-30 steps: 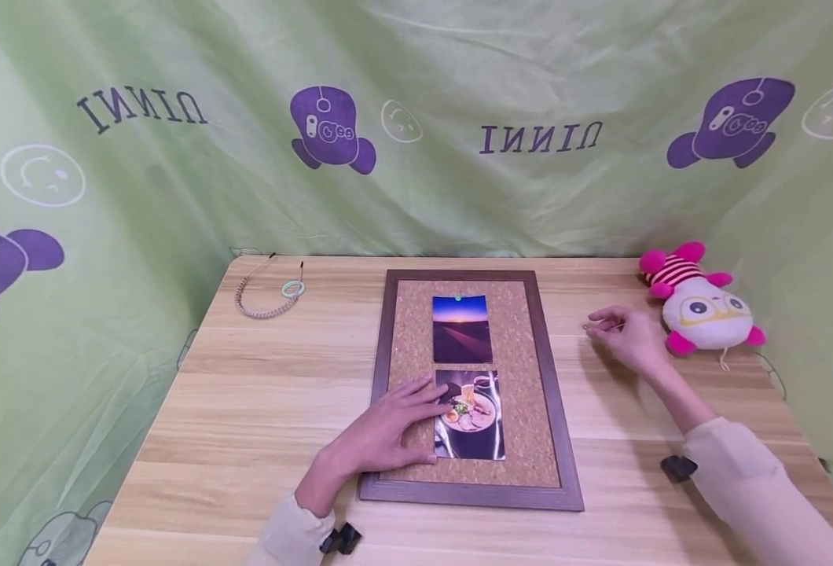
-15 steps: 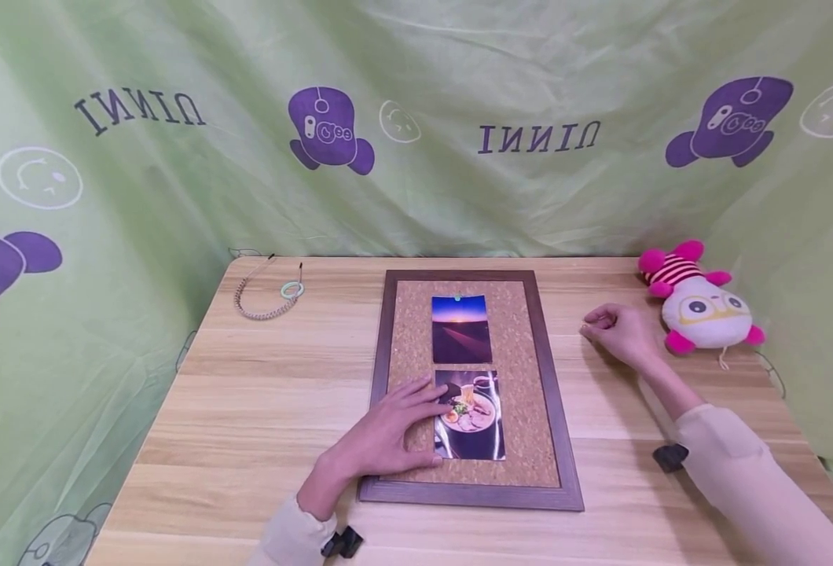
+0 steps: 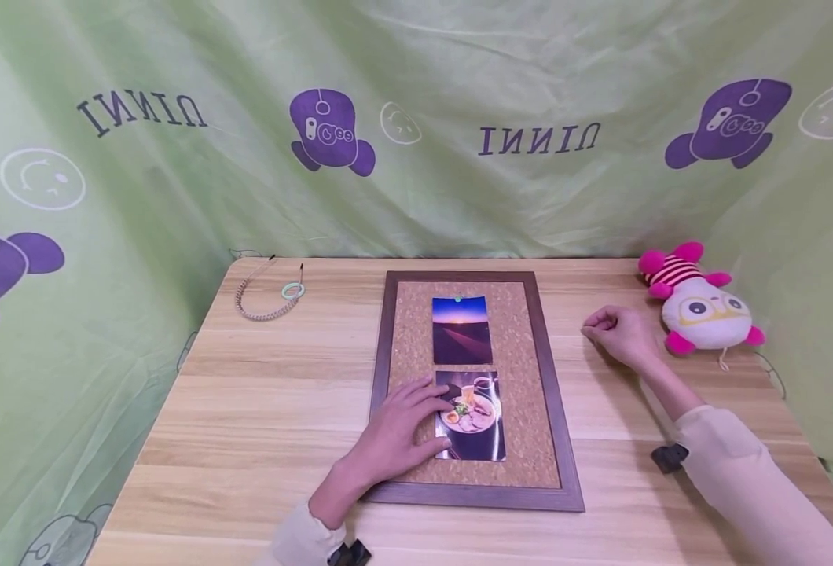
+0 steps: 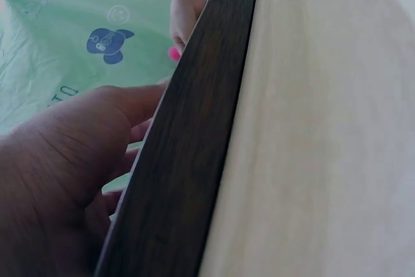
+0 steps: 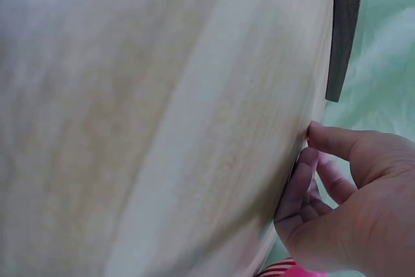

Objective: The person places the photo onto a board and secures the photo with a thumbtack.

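A framed cork board (image 3: 530,393) lies on the table with two photos on it. The upper photo (image 3: 462,334), a sunset road, has a green pin (image 3: 457,299) at its top edge. Below it lies a glossy photo of a ramen bowl (image 3: 483,440). My left hand (image 3: 395,432) rests over the board's left side, its spread fingers and thumb on this photo's left edge. To the right of the board, my right hand (image 3: 621,334) is low at the tabletop, thumb and fingers pinched together. A tiny reddish piece (image 5: 307,138), mostly hidden, shows at those fingertips in the right wrist view.
A plush toy (image 3: 713,314) with pink limbs lies just beyond the right hand. At the table's back left are a braided headband (image 3: 264,314) and a mint-green ring (image 3: 292,291). A green printed curtain (image 3: 416,204) surrounds the wooden table (image 3: 247,440).
My left hand has shifted slightly right, its thumb now farther onto the ramen photo. The right fingers have drawn in from a more extended pinch and moved a little left.
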Demonstrator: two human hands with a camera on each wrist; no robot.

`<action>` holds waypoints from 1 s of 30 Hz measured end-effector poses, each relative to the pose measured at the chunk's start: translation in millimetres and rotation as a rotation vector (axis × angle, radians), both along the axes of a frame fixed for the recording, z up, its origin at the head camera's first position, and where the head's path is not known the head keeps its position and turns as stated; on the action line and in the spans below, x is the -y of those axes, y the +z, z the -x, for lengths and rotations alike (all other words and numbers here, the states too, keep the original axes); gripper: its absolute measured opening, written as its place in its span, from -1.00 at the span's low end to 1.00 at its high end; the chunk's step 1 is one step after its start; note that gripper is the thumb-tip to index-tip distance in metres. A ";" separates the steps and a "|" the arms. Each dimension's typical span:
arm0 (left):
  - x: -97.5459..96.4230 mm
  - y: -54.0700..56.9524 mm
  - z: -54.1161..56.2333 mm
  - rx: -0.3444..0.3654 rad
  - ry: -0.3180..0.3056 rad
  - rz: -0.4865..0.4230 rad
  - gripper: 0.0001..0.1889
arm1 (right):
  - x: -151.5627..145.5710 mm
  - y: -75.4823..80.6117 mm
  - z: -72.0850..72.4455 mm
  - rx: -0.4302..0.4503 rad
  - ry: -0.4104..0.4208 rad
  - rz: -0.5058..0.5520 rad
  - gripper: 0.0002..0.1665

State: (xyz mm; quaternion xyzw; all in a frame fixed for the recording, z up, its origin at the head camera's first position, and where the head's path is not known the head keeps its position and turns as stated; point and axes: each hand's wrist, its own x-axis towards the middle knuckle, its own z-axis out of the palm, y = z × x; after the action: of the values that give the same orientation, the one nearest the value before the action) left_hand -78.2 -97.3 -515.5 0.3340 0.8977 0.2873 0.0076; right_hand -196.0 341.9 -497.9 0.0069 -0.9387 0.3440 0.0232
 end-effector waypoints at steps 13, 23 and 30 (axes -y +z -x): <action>-2.9 -7.1 1.1 -0.049 0.026 -0.016 -0.52 | 0.2 8.2 -8.6 -0.002 0.003 0.079 -0.82; -2.3 -7.1 0.3 -0.059 0.043 -0.022 -0.56 | 13.6 24.5 -22.9 -0.165 -0.023 0.278 -0.81; -2.9 -7.9 0.7 -0.062 0.040 -0.030 -0.57 | 40.3 35.1 -37.6 -0.161 0.074 0.607 -0.71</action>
State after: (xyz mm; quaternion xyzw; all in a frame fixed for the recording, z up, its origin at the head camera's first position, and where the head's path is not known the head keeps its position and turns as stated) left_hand -78.9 -94.4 -523.4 0.3249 0.8995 0.2903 -0.0312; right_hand -158.4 301.6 -462.8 0.0612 -0.7874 0.6073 0.0861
